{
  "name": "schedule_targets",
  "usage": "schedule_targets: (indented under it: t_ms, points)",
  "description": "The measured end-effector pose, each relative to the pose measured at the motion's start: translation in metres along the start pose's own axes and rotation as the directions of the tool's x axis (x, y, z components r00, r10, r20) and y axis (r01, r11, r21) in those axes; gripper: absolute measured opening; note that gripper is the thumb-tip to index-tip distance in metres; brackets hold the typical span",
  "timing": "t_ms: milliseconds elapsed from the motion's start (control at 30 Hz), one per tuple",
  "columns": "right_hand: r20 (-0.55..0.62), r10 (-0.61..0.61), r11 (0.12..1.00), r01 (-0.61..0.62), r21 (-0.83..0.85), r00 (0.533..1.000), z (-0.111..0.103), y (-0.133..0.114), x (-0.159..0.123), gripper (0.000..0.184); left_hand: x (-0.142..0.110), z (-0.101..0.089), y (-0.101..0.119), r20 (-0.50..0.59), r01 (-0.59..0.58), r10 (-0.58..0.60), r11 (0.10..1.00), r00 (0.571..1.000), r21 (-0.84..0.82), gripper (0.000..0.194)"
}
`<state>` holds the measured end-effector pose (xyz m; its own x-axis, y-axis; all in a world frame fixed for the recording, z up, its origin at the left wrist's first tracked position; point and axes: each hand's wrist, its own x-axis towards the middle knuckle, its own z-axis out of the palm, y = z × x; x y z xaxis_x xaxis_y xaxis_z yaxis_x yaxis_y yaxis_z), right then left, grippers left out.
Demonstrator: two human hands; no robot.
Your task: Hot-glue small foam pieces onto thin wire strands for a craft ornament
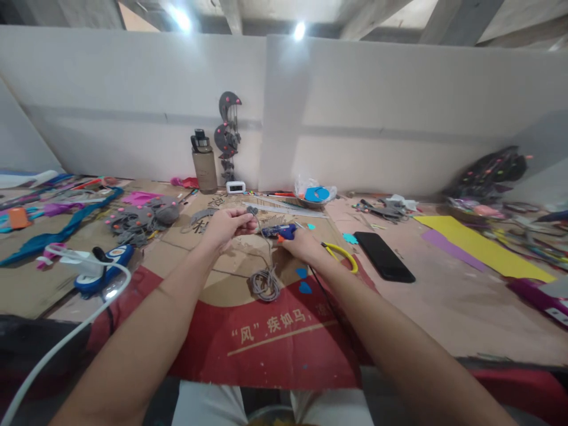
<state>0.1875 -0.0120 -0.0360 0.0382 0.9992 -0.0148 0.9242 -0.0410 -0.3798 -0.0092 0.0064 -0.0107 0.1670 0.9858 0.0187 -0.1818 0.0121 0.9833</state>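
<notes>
My left hand (227,227) is closed in a pinch on a small grey piece (252,210) with a grey cord (265,248) hanging from it down to a coiled bundle (265,285) on the cardboard. My right hand (300,244) is wrapped round a blue glue gun (281,232), whose nozzle points left toward the grey piece. Both hands hover just above a brown and red cardboard sheet (248,337).
A black phone (384,256) and yellow-handled pliers (341,254) lie right of my right hand. A water bottle (204,163), a small clock (235,187) and grey crescent ornaments (228,133) stand at the wall. Felt scraps (137,220), yellow and purple sheets (479,245) and a blue tool (103,269) lie around.
</notes>
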Motion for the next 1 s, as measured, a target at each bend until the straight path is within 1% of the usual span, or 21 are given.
schedule_targets:
  t_ms: [67,100,133,200,267,300,333,367,400,467,567,833,1000]
  points:
    - [-0.058,0.045,0.987,-0.035,0.159,0.997,-0.004,0.002,0.003,0.028,-0.001,0.000,0.000,0.004,0.002,-0.002,1.000,1.000,0.027,0.019]
    - [-0.098,0.058,0.959,-0.028,0.282,0.993,-0.006,0.003,0.003,0.026,-0.001,-0.001,0.000,-0.001,0.004,-0.004,0.999,1.000,0.046,0.021]
    - [-0.140,0.060,0.911,0.003,0.413,0.988,-0.008,0.002,0.002,0.023,-0.002,-0.001,0.000,-0.015,0.006,-0.005,0.998,1.000,0.067,0.023]
    - [-0.217,0.017,0.757,0.129,0.640,0.976,-0.010,-0.001,-0.005,0.022,-0.002,-0.001,-0.001,-0.061,0.011,-0.005,0.995,0.998,0.097,0.027]
    - [-0.278,-0.046,0.573,0.253,0.779,0.959,-0.012,-0.007,-0.014,0.025,-0.001,-0.001,-0.001,-0.104,0.014,-0.002,0.994,0.995,0.113,0.029]
    - [-0.294,-0.089,0.483,0.300,0.823,0.952,-0.012,-0.010,-0.019,0.028,-0.001,-0.001,-0.001,-0.120,0.015,-0.001,0.993,0.993,0.117,0.030]
    - [-0.285,-0.146,0.424,0.320,0.847,0.947,-0.012,-0.013,-0.023,0.028,-0.001,-0.002,-0.001,-0.130,0.017,-0.001,0.992,0.992,0.122,0.031]
    - [-0.273,-0.200,0.388,0.332,0.860,0.941,-0.012,-0.015,-0.027,0.026,-0.001,-0.002,0.000,-0.135,0.019,-0.002,0.992,0.991,0.127,0.032]
    - [-0.268,-0.245,0.369,0.345,0.863,0.932,-0.012,-0.017,-0.030,0.023,-0.001,-0.003,0.000,-0.140,0.022,-0.003,0.991,0.990,0.131,0.032]
    - [-0.269,-0.311,0.363,0.375,0.853,0.912,-0.010,-0.018,-0.034,0.019,0.000,-0.004,0.001,-0.148,0.026,-0.006,0.991,0.989,0.134,0.031]
    - [-0.291,-0.345,0.380,0.416,0.826,0.892,-0.007,-0.016,-0.035,0.017,0.000,-0.006,0.002,-0.166,0.025,-0.004,0.992,0.986,0.128,0.029]
    - [-0.288,-0.334,0.497,0.428,0.755,0.897,-0.004,-0.011,-0.033,0.018,-0.002,-0.007,0.006,-0.155,0.012,0.004,0.994,0.988,0.104,0.029]
    - [-0.294,-0.340,0.520,0.439,0.733,0.893,-0.004,-0.010,-0.033,0.017,-0.003,-0.007,0.008,-0.142,0.011,0.003,0.996,0.990,0.094,0.028]
